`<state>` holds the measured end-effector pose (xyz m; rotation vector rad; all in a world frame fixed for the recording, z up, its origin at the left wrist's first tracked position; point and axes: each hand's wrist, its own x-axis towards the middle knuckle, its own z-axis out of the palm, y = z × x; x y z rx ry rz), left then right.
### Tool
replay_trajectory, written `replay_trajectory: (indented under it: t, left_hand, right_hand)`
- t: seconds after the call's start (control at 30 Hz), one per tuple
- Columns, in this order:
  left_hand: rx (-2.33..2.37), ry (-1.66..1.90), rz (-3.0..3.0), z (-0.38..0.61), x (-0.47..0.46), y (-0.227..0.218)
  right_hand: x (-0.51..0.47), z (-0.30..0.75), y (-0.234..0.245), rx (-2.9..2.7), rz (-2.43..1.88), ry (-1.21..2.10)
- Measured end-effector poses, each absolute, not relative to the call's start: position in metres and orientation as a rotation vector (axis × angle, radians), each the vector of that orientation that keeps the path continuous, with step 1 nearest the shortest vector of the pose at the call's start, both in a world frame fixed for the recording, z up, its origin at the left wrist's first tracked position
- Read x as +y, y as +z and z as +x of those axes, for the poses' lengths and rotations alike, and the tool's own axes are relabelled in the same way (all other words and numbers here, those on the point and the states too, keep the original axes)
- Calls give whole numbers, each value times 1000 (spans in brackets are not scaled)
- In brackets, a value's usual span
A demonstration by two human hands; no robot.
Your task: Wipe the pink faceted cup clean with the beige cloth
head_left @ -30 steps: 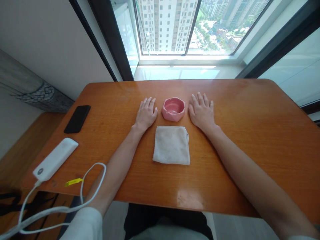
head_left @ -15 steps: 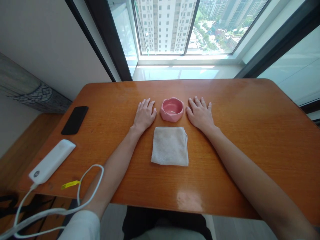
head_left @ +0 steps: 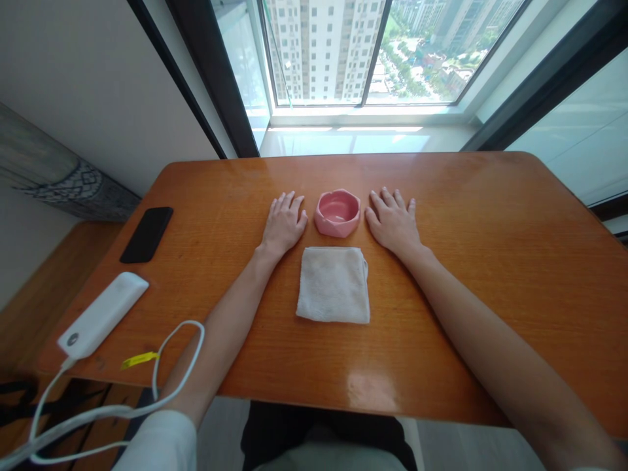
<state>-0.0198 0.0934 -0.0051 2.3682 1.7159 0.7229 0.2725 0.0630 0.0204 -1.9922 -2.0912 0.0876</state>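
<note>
Between my two hands stands a pink faceted bowl [head_left: 337, 226], low and upright, with nothing visible inside. My left hand [head_left: 284, 224] lies palm down on the table just left of the bowl, fingers spread and holding nothing. On the bowl's right, my right hand [head_left: 391, 219] rests flat with its fingers apart, its thumb close to the rim. Neither hand appears to touch the bowl. A folded white cloth [head_left: 333, 285] lies flat on the near side of the bowl, between my forearms.
The brown wooden table [head_left: 490, 275] has rounded far corners. At its left lie a black phone [head_left: 146, 235] and a white power bank [head_left: 104, 315]. A white cable [head_left: 110, 412] loops over my left forearm, with a yellow tag [head_left: 140, 360]. Beyond the table is a window [head_left: 363, 116].
</note>
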Motion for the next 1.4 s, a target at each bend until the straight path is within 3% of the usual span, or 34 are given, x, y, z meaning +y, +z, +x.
replay_trajectory:
  t: [0.33,1.4]
  left_hand:
    - [1836,493,2382,-13,83,14]
    - [1828,504,2369,-13,83,13]
  right_hand:
    - [65,274,17,-2093,-1983,79]
    - [64,272,20,-2097,-2007,84]
